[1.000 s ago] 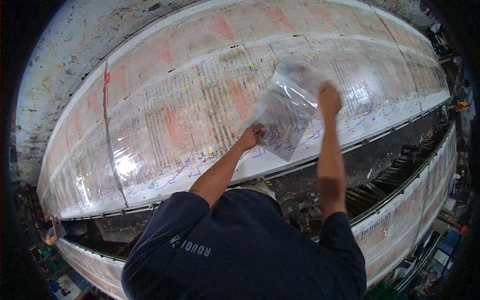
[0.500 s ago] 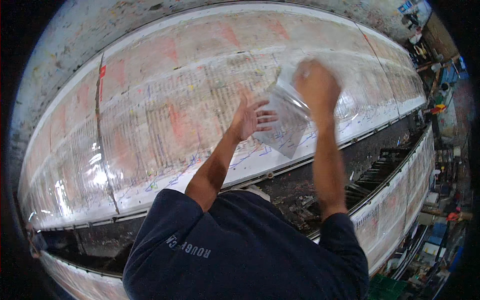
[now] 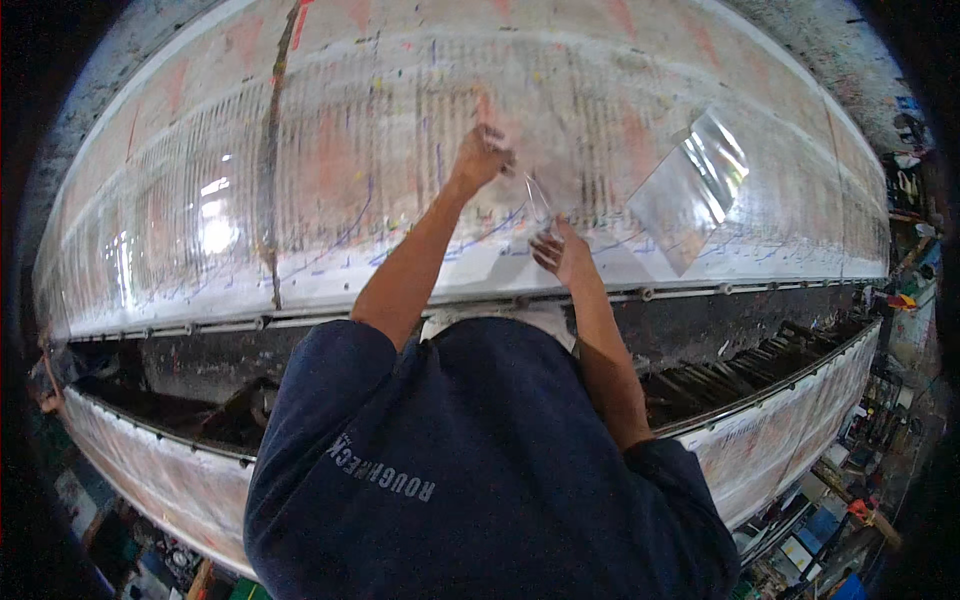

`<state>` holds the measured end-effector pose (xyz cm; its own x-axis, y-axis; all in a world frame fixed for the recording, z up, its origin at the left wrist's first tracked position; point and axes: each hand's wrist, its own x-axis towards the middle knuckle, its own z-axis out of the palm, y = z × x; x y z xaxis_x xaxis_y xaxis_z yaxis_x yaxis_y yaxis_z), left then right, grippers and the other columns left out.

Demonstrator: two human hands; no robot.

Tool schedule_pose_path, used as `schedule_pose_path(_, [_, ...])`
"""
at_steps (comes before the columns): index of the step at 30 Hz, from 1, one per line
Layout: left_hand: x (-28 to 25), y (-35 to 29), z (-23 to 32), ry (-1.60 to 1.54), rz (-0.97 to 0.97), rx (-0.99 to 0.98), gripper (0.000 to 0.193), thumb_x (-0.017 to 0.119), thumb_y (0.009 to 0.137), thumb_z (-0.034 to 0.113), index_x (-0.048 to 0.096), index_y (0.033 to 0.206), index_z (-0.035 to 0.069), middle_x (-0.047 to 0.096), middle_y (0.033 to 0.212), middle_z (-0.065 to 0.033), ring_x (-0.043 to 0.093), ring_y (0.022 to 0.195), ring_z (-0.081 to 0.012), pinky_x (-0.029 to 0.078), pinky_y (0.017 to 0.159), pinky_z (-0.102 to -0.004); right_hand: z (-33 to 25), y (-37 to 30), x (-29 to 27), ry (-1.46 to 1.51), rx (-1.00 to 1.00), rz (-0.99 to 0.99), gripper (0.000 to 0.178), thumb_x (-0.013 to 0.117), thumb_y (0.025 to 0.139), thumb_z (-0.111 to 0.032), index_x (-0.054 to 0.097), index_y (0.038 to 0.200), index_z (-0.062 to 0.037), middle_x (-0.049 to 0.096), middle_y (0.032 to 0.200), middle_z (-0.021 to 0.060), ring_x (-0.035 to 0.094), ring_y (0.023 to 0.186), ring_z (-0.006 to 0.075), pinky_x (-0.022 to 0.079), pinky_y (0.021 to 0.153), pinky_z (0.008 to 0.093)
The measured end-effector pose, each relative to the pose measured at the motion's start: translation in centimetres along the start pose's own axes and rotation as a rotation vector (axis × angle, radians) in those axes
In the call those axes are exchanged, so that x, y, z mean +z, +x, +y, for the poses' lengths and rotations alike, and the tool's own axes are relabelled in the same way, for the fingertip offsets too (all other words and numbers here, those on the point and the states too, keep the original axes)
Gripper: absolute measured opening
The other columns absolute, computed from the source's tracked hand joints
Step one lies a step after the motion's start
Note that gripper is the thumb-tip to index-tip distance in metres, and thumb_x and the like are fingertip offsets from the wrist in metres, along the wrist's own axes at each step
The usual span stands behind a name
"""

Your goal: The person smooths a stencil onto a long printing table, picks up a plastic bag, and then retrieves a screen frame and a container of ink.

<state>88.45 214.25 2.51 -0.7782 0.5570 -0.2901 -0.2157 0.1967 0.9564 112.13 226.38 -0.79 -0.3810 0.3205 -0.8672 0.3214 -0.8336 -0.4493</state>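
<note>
Your hands at clear film (image 3: 538,195) over the long pale table (image 3: 335,287).
Your left hand (image 3: 484,158), far side, fingers curled; your right hand (image 3: 560,256), near side, half-curled. Film between them, blurred; can't tell if either grips it. Second clear sheet (image 3: 685,195) lies flat on table, right of both hands.

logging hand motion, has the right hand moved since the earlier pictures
Yes: the right hand has moved left, closer to the dark seam in the table.
</note>
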Motion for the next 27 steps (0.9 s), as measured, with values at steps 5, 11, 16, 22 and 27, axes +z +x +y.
schedule_pose_path(5, [-7.7,-2.5,-3.2,0.269,0.280,0.242,0.023,0.071,0.088,0.009,0.061,0.108,0.002,0.073,0.081,-0.0165,0.074,0.072,-0.0290,0.056,0.065,-0.0393,1.8,3.5,4.4,-0.422,-0.363,-0.132,0.026,0.072,0.094,-0.026,0.071,0.099,-0.0014,0.073,0.086,0.0089,0.073,0.084,0.0214,0.058,0.072,0.0378])
schedule_pose_path(11, [-14.1,-6.0,-9.2,0.692,0.265,0.090,0.020,0.076,0.087,0.023,0.074,0.092,0.004,0.075,0.091,-0.0177,0.073,0.083,-0.0367,0.056,0.072,-0.0430,-0.6,6.9,5.3,-1.454,-0.593,0.106,0.023,0.081,0.082,-0.027,0.078,0.093,-0.0069,0.077,0.092,0.0129,0.074,0.092,0.0289,0.058,0.082,0.0433])
schedule_pose_path(16, [-14.9,-7.2,-10.6,0.837,0.267,-0.164,0.027,0.085,0.077,0.028,0.076,0.086,0.004,0.075,0.089,-0.0181,0.072,0.083,-0.0358,0.056,0.074,-0.0447,-0.3,6.8,5.0,-1.637,-0.499,0.280,0.031,0.087,0.072,-0.036,0.080,0.091,-0.0120,0.077,0.096,0.0150,0.073,0.096,0.0354,0.056,0.089,0.0466])
schedule_pose_path(22, [-15.3,-7.2,-11.7,0.778,0.242,-0.045,0.034,0.090,0.072,0.033,0.074,0.081,0.005,0.071,0.079,-0.0159,0.070,0.076,-0.0343,0.054,0.071,-0.0459,-0.9,5.0,4.7,-1.745,-0.600,0.130,0.041,0.088,0.071,-0.044,0.078,0.090,-0.0092,0.076,0.094,0.0169,0.072,0.094,0.0359,0.056,0.085,0.0482])
schedule_pose_path(27, [-14.9,-7.6,-12.2,0.791,0.270,-0.059,0.035,0.090,0.073,0.034,0.072,0.080,0.005,0.070,0.085,-0.0163,0.069,0.080,-0.0346,0.054,0.072,-0.0460,-1.3,3.5,5.2,-1.806,-0.585,0.105,0.040,0.087,0.073,-0.045,0.078,0.089,-0.0092,0.075,0.091,0.0153,0.072,0.093,0.0349,0.056,0.084,0.0478])
